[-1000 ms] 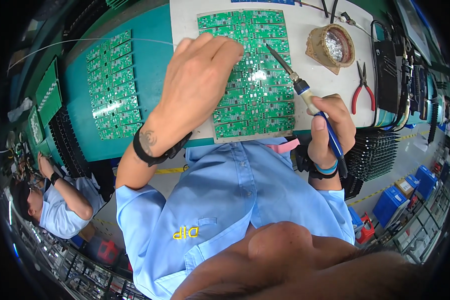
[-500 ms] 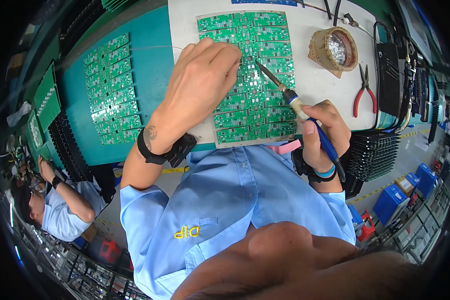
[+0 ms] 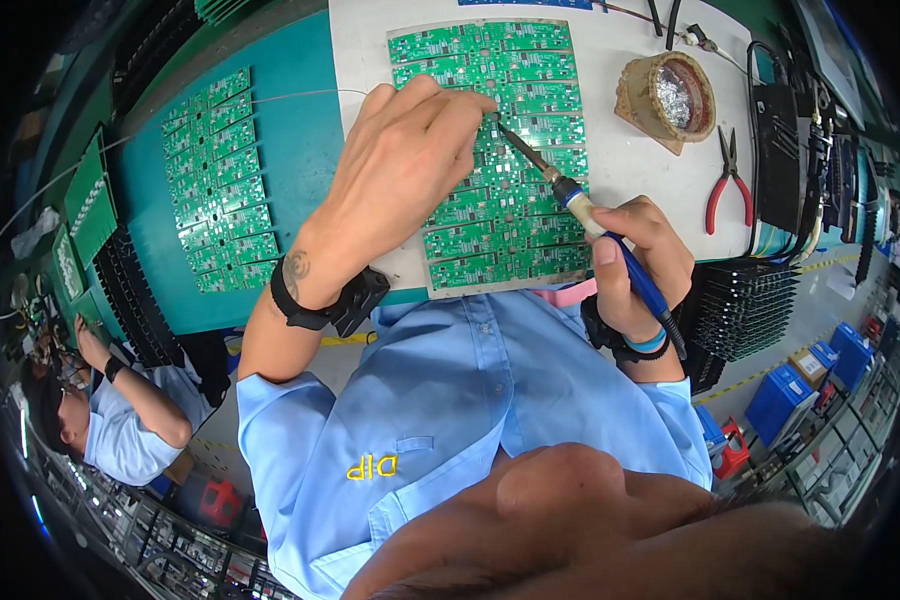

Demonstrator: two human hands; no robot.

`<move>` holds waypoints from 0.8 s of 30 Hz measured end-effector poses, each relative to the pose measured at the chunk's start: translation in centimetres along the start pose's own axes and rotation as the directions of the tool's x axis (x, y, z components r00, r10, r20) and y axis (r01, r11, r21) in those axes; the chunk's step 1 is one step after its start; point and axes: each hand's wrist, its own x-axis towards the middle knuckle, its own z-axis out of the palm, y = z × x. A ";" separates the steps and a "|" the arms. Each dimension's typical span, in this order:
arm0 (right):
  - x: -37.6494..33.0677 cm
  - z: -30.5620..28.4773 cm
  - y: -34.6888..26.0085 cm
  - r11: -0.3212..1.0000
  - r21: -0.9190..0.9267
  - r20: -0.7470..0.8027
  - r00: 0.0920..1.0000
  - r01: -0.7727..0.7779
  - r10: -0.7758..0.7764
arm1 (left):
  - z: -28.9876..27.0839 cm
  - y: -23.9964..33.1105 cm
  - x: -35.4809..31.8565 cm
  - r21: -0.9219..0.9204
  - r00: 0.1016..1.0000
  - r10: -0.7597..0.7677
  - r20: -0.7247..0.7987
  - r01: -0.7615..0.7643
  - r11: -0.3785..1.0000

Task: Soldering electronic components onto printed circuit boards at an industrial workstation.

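Grey floor (image 3: pixel 815 312) with yellow line (image 3: pixel 344 340)

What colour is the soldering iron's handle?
Mostly blue handle, with a cream section toward the tip; head view.

The bare white mat (image 3: pixel 660 185) between the circuit boards (image 3: pixel 550 232) and pliers (image 3: pixel 730 172) leaves passing room, with the cup (image 3: pixel 640 100) blocking the far side and the right hand (image 3: pixel 662 252) the near.

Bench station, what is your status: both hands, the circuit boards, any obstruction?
Right hand holding soldering iron, tip at green circuit-board panel. Left hand holding thin wire, hiding part of panel. Red-handled pliers lie right, out of the way.
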 end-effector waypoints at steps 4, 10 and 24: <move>0.1 0.1 0.0 1.000 -0.002 0.003 1.000 -0.006 0.006 | 0.0 0.1 0.1 -0.002 1.000 -0.004 0.012 0.004 1.000; 0.5 0.1 0.0 0.999 -0.018 0.006 1.000 0.027 -0.027 | -0.2 0.2 0.1 0.004 1.000 -0.017 0.027 0.017 1.000; 0.9 0.1 -0.3 0.999 -0.037 0.025 0.999 0.040 -0.039 | 0.3 -0.1 -0.1 -0.006 0.999 0.031 0.027 -0.031 1.000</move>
